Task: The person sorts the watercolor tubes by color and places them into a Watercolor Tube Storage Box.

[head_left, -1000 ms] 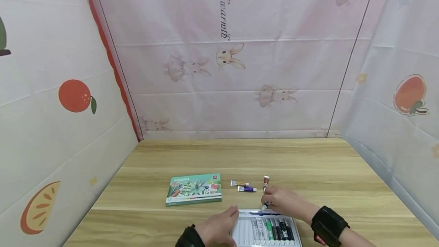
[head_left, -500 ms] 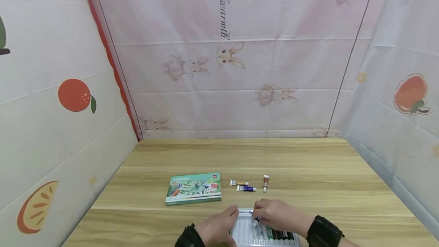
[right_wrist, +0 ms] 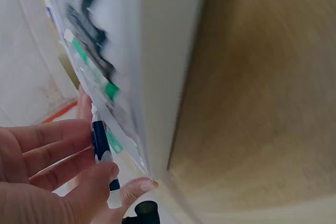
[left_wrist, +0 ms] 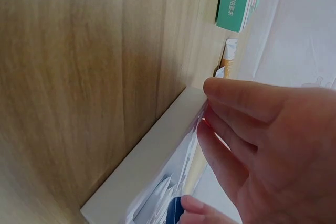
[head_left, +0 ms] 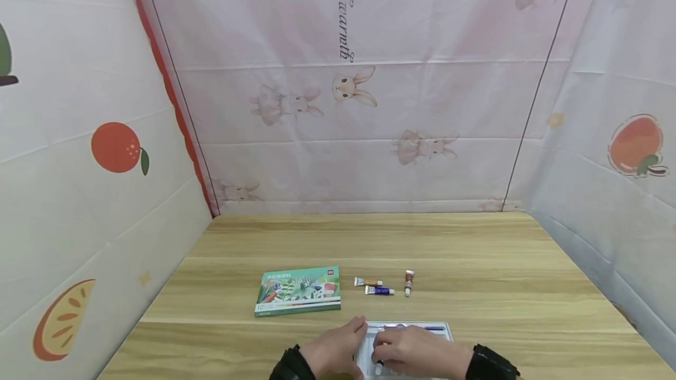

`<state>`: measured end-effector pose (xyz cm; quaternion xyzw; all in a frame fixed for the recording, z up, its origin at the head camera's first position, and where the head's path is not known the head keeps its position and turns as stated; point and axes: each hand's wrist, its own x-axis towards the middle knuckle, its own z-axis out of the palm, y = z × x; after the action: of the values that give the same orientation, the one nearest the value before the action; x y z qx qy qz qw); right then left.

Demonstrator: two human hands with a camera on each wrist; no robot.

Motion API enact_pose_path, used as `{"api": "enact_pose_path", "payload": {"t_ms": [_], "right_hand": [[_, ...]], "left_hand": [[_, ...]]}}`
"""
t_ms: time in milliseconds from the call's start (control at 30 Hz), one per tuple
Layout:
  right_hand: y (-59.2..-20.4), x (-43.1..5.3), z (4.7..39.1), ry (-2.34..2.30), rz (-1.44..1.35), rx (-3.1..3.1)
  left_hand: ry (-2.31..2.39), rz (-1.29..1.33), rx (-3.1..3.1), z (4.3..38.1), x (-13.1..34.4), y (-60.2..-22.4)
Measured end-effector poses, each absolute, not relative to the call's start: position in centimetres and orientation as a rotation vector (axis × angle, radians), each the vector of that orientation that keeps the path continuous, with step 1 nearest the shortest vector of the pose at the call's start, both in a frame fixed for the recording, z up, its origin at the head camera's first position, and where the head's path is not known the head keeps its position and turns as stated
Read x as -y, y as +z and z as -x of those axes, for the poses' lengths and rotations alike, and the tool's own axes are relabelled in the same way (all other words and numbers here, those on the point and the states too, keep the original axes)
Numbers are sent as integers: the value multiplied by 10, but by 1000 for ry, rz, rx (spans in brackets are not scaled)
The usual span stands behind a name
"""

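A white plastic tray [head_left: 449, 333] of paint tubes lies at the near edge of the head view, partly hidden by the hands. My right hand [head_left: 417, 349] is over it and pinches a dark blue and white paint tube [right_wrist: 101, 145] between thumb and fingers. White, green and black tubes lie in the tray in the right wrist view. My left hand [head_left: 335, 346] rests along the tray's left side, its fairly straight fingers touching the far corner [left_wrist: 195, 95] and its thumb at the edge. A slim brush [head_left: 434, 328] lies in the tray's far slot.
Beyond the tray lie an orange-yellow paint tube [head_left: 368, 282], a purple-blue tube [head_left: 379, 290] and a reddish-brown tube [head_left: 409, 283]. A green paint box [head_left: 298, 291] lies at left on the wooden table [head_left: 475, 251]. Printed cloth walls [head_left: 296, 169] stand around the table.
My right hand has moved left and nearer, from beyond the tray's far edge to over its left part, carrying the paint tube. The left hand stays at the tray.
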<state>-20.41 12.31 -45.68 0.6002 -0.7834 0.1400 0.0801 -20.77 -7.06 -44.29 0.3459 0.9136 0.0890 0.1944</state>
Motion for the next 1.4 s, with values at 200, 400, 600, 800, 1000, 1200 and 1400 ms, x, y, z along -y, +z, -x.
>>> {"api": "enact_pose_path", "payload": {"t_ms": [200, 400, 600, 800, 1000, 1200, 1400], "right_hand": [[-461, -125, 202, 496, -1822, 2352], [-464, -129, 207, 358, -1815, 2332], [-461, -133, 212, 247, -1798, 2340], [-461, -131, 216, 272, -1802, 2339], [-460, -130, 219, 393, -1777, 2387], [-460, -150, 246, 495, -1522, 2419], [-467, -179, 284, 292, -1256, 2618]], "left_hand": [[257, -964, -2557, 209, 70, -444], [259, -951, -2556, 209, 69, -443], [268, -917, -2549, 211, 67, -440], [258, -903, -2576, 212, 67, -437], [267, -921, -2574, 211, 69, -438], [265, -921, -2544, 206, 69, -441], [282, -895, -2534, 207, 69, -443]]}}
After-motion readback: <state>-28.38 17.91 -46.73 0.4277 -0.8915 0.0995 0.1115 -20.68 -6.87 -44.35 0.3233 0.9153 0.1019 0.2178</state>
